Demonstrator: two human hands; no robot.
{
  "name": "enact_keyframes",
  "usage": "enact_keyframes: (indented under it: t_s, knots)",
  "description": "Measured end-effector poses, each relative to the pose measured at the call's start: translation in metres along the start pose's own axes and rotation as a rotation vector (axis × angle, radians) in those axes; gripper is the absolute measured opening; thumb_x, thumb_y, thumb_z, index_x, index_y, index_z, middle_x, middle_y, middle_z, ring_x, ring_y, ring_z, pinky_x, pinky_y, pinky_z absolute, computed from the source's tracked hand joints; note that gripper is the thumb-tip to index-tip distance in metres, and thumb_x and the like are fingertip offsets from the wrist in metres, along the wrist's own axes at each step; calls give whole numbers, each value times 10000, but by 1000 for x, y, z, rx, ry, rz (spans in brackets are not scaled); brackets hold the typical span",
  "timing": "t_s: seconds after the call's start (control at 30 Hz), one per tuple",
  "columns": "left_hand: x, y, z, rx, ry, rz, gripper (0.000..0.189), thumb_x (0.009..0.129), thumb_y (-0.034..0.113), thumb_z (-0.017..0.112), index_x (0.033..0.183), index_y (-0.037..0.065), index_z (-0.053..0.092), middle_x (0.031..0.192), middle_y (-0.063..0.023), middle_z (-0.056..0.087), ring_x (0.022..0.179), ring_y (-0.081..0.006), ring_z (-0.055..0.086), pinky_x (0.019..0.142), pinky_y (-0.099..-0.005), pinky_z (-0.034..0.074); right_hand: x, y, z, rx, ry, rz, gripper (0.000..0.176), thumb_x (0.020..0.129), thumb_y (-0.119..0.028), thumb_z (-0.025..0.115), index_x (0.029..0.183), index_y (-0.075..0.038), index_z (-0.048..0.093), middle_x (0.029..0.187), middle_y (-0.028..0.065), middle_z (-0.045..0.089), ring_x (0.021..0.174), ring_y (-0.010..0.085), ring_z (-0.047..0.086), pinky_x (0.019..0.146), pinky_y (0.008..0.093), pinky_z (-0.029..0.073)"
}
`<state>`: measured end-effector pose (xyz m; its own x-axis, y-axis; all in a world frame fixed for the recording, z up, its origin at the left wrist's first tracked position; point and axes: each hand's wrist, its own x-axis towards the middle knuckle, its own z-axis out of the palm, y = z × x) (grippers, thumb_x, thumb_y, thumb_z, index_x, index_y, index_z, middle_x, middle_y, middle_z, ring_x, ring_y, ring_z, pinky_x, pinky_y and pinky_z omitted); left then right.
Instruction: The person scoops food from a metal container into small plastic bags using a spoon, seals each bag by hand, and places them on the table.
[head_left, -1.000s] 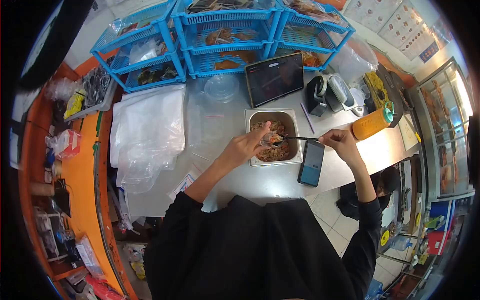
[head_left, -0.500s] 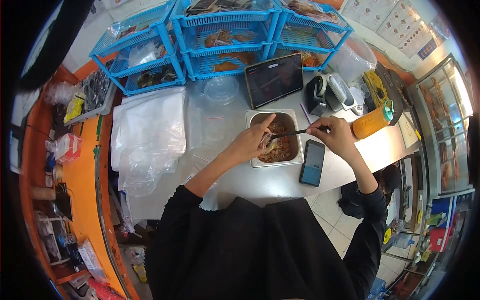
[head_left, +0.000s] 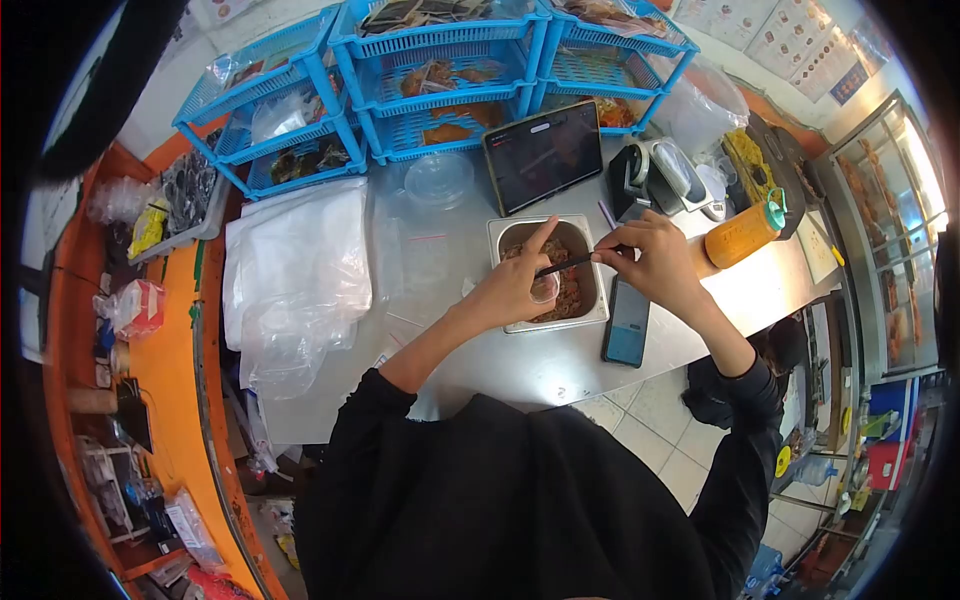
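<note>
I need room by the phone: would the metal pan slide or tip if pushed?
Low and wide, the metal pan probably will not tip. On the smooth steel counter it would likely slide easily. The food in it likely adds some weight.

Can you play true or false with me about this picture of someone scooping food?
1. The right hand holds a dark utensil over the metal pan. True.
2. The phone lies inside the pan. False: it lies on the counter, right beside the pan.
3. The tablet stands behind the pan. True.
4. The baskets at the back are red. False: they are blue.
5. The left hand holds a small clear bag over the pan. True.
</note>
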<state>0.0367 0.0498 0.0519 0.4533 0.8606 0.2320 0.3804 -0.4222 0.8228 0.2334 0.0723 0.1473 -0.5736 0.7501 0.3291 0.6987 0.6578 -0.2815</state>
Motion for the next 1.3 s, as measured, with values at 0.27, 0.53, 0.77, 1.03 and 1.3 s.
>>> enact_keyframes:
  t_s: [0.27,0.53,0.77,1.03,1.3]
  knots:
    - [-6,-4,-9,-80,44,-57,470,669,202,663,1053,5,477,841,-109,570,760,-290,566,703,-338,453,5,-2,-15,-2,-13,3,106,661,-208,666,658,-105,640,587,11,575,589,189,470,561,307,384]
    - [-2,-16,15,48,113,40,400,667,290,675,915,8,536,671,-111,583,612,-252,582,591,-319,462,5,-11,-7,-90,36,-190,110,622,-188,690,682,-111,640,594,-22,506,674,164,429,629,288,315]
    - [-18,-14,2,-156,-3,11,416,777,287,576,1076,14,486,1004,-130,532,904,-249,536,764,-311,422,1,-9,-21,-268,130,-384,146,577,-171,701,690,-139,615,664,-35,491,760,160,445,666,305,305]
    - [-32,-32,1,-617,137,-13,244,837,41,474,1072,19,537,882,-41,499,818,-119,486,760,-232,381,-3,-14,-41,-396,220,-541,169,577,-143,637,743,-153,607,723,-43,483,784,145,447,705,325,325]
    - [-41,-28,5,-357,235,85,301,818,43,482,1117,23,499,998,-55,472,948,-154,466,813,-265,374,-13,-27,-58,-507,234,-566,191,579,-150,628,769,-161,608,774,-46,500,795,136,450,710,336,330]
